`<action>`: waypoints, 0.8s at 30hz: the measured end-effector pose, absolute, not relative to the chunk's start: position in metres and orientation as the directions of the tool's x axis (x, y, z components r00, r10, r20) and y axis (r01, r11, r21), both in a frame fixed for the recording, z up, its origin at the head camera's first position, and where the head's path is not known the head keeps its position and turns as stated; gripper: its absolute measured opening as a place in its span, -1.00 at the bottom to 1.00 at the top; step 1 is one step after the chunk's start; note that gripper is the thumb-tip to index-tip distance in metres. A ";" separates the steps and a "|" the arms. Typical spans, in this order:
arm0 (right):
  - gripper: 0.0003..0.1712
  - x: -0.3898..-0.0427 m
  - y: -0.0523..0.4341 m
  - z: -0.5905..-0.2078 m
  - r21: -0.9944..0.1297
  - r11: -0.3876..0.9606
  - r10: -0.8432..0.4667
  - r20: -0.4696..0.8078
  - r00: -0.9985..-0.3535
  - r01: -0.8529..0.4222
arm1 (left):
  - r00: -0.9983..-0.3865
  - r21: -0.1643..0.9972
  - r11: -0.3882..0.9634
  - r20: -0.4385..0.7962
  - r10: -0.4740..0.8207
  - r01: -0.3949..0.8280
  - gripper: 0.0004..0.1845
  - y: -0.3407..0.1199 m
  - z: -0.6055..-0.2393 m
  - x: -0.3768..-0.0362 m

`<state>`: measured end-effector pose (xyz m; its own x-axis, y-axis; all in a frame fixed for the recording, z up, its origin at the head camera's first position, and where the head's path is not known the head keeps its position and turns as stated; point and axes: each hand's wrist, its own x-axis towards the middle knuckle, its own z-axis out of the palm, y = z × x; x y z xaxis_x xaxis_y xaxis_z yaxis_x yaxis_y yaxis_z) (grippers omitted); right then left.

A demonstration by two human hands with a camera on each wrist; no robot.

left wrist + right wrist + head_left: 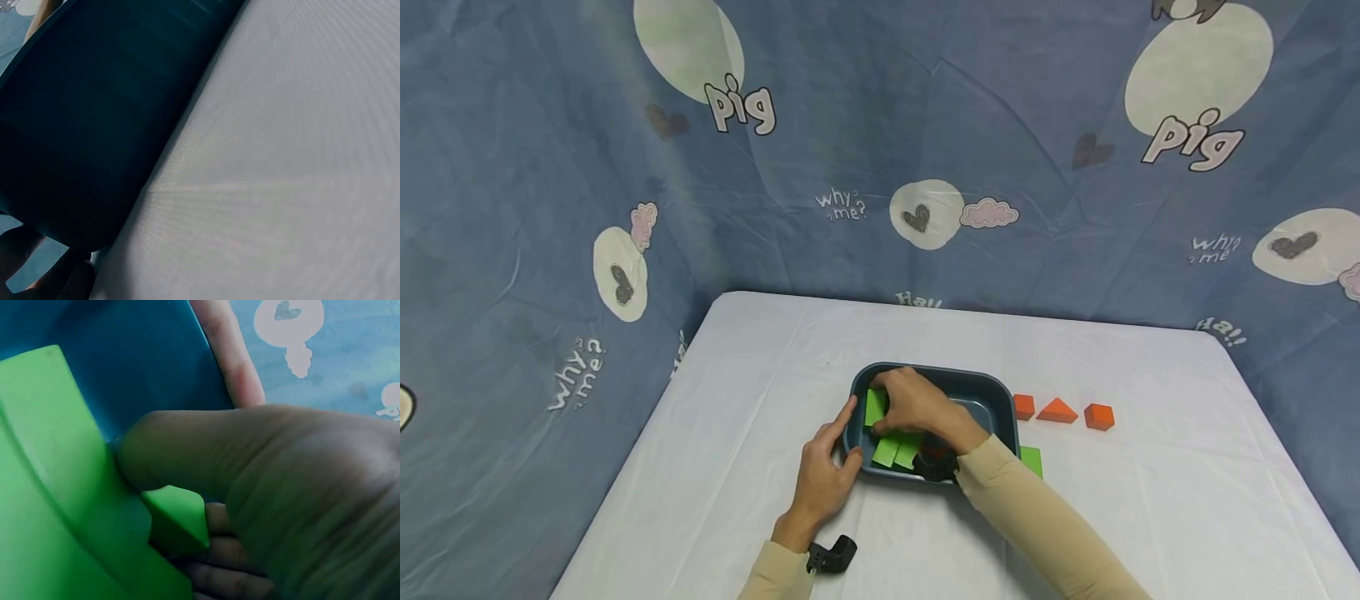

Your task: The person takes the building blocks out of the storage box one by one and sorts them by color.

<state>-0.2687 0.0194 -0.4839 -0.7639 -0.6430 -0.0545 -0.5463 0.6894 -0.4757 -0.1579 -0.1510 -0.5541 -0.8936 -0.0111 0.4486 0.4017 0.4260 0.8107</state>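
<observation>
Near the left edge of the blue tray (958, 379), the right hand (919, 406) pinches a green block (874, 408) between thumb and fingers; the left hand (822, 477), fingers extended, touches the tray's rim. The block looks light, stiff and smooth, best held across opposite sides.

cloth (1150, 492): white, creased | backdrop (805, 258): blue, hanging behind cloth and along its left | prints on backdrop: large pale ovals (692, 50) with "pig" lettering (735, 105) at their lower edges, "why me?" words (841, 202), dark hearts (916, 218), pink clouds (989, 213), "Ha!!" (917, 301) by cloth's far edge
</observation>
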 end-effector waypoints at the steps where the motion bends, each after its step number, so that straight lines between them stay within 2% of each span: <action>1: -0.26 -0.269 0.020 -0.484 -0.473 0.689 -0.648 -0.061 -0.759 -0.550 | -0.894 0.812 0.424 0.448 -0.010 0.402 -0.17 -0.151 -0.554 -0.158; 8: -0.28 -0.271 0.022 -0.487 -0.494 0.632 -0.702 -0.037 -0.711 -0.598 | -0.895 0.813 0.426 0.445 -0.016 0.397 -0.18 -0.151 -0.555 -0.158; 15: -0.30 -0.273 0.026 -0.483 -0.581 0.571 -0.696 0.032 -0.718 -0.580 | -0.891 0.805 0.431 0.454 -0.004 0.407 -0.18 -0.151 -0.554 -0.159; 24: -0.26 -0.274 0.029 -0.476 -0.676 0.529 -0.678 0.027 -0.735 -0.513 | -0.901 0.811 0.443 0.434 -0.018 0.382 -0.19 -0.152 -0.552 -0.157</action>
<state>-0.2737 0.0286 -0.4760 -0.7349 -0.6776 0.0272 -0.5128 0.5289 -0.6762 -0.1569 -0.1516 -0.5522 -0.9007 -0.0182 0.4342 0.3820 0.4429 0.8111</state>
